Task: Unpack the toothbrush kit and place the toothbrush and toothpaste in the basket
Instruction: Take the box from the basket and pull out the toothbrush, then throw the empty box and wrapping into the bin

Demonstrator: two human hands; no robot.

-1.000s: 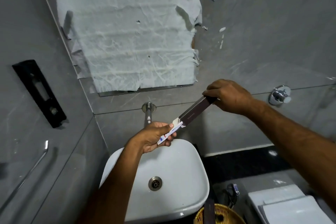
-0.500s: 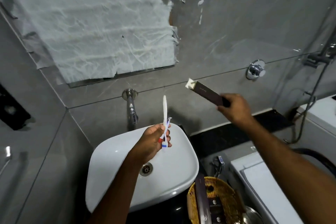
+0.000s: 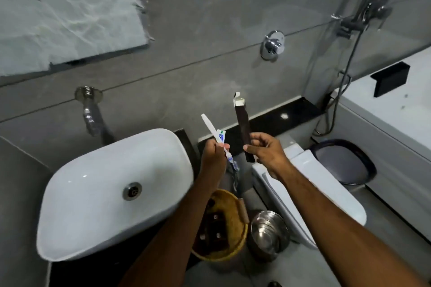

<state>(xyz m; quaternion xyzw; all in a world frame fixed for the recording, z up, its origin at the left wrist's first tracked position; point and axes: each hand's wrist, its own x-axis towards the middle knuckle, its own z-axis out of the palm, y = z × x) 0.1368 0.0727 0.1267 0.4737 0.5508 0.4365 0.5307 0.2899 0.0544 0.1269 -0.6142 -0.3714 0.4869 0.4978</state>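
Note:
My left hand [image 3: 213,155] grips a white toothbrush [image 3: 211,127] and a small white-and-blue toothpaste tube [image 3: 221,135] together, the handle pointing up and the bristles down. My right hand [image 3: 265,151] pinches the lower end of a dark brown kit box [image 3: 242,126], held upright with its white top flap open. Both hands hover to the right of the basin, above the yellow woven basket [image 3: 235,247], which sits low between my forearms with dark items inside.
A white basin [image 3: 93,193] with a wall tap [image 3: 93,119] fills the left. A steel bowl [image 3: 268,233] stands beside the basket. A white toilet [image 3: 310,184], a dark bin [image 3: 342,161] and shower fittings [image 3: 363,14] lie to the right.
The toothbrush has come fully out of the box. Both hands moved right and down toward the basket, the box swung upright, and toothpaste now shows in my left hand. The view shifted rightward.

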